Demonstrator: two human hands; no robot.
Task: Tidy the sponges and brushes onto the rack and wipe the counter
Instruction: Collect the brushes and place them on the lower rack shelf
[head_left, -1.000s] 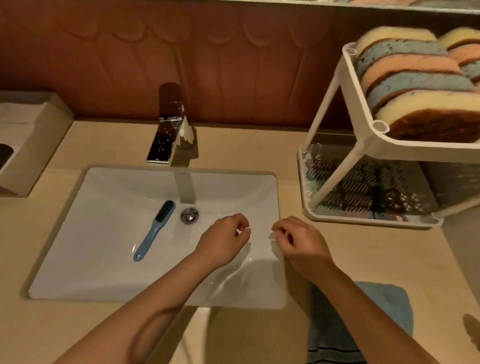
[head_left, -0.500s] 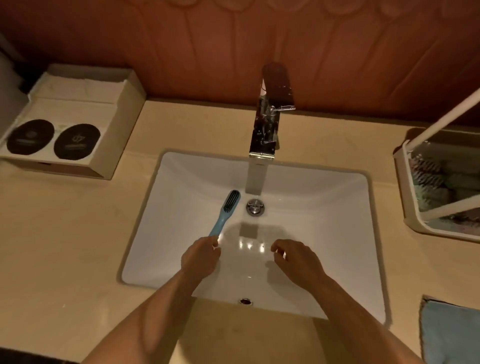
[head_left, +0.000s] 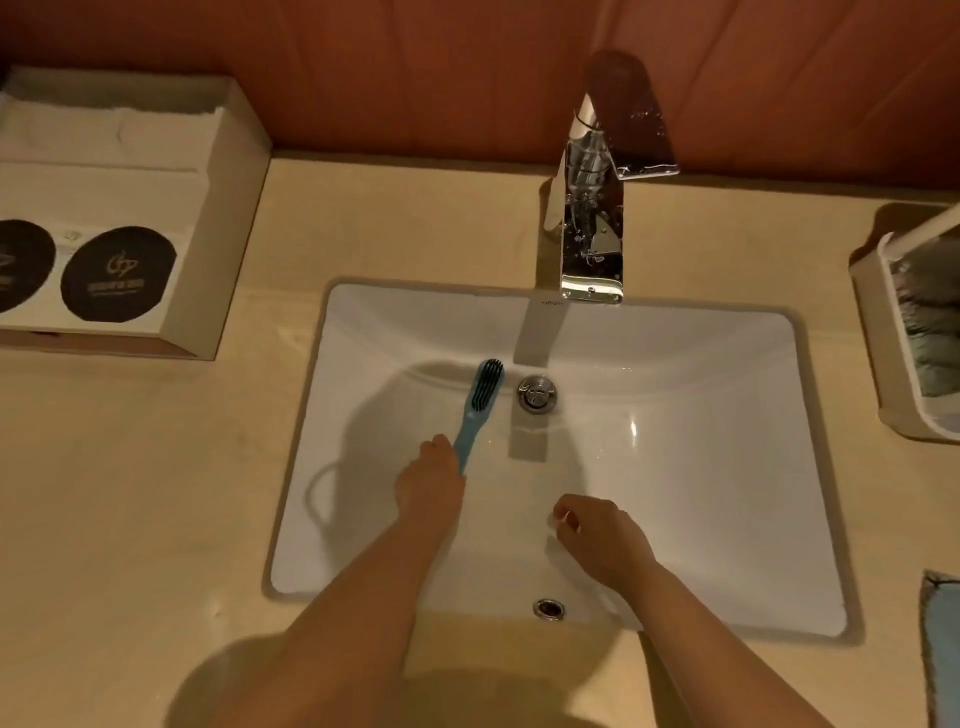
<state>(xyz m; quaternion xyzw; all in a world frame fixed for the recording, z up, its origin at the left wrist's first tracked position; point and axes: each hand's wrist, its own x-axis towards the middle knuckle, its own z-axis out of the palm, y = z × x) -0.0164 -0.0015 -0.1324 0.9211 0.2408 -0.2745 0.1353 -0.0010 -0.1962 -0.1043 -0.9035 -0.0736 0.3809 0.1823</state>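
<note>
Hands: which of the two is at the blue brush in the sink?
The left hand, covering the near end of the brush handle. The right hand hangs apart over the sink, fingers loosely curled, holding nothing.

left hand: forearm stretched forward, fingers closed round brush handle | right hand: nearer the body, knuckles up, fingers loosely curled, empty

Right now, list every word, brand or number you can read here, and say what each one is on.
Nothing here reads with certainty.
Black round labels on the white box: a logo and a line of print, too blurred to read.
Brand mark on the sink wall below the faucet: too small to read.
</note>
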